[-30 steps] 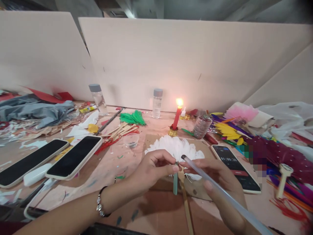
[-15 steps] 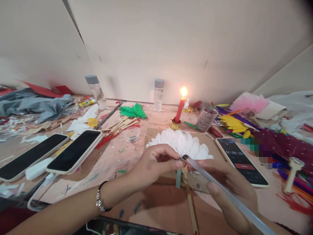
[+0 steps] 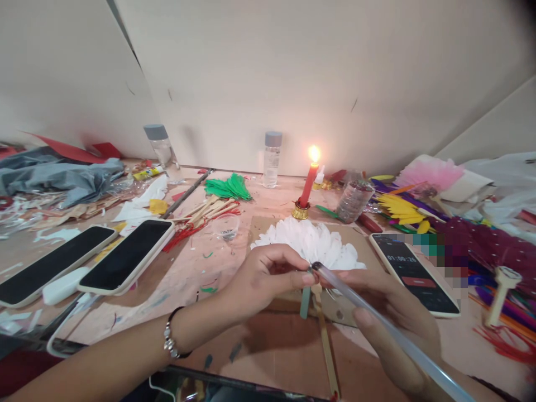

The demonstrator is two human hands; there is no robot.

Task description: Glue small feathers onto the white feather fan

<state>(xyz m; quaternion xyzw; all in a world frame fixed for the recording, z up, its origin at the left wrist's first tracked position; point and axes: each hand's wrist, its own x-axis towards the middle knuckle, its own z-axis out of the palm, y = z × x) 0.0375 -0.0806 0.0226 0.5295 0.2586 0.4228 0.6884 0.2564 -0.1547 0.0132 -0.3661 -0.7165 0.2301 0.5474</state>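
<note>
White feather fan (image 3: 310, 245) lies on a brown cardboard sheet (image 3: 268, 229) in the middle of the cluttered table (image 3: 201, 279), its fanned edge pointing far and its wooden handle stick (image 3: 326, 346) running near, toward the person. Left hand (image 3: 263, 279) pinches the base of the fan between thumb and forefinger, beside a pale green stick (image 3: 305, 301) that hangs just below the fingers. Right hand (image 3: 389, 324) is closed around a long translucent glue stick (image 3: 377, 324), whose darkened tip meets the fan's base right at the left fingertips. Far of the fan, a lit red candle (image 3: 309, 184) stands in a gold holder, with a small clear bottle (image 3: 271, 159) to its left. A phone showing a timer (image 3: 412, 273) lies just right of the fan; two dark-screened phones (image 3: 125, 254) lie well to the left. Green feathers (image 3: 228, 187) sit far left of the candle.
</note>
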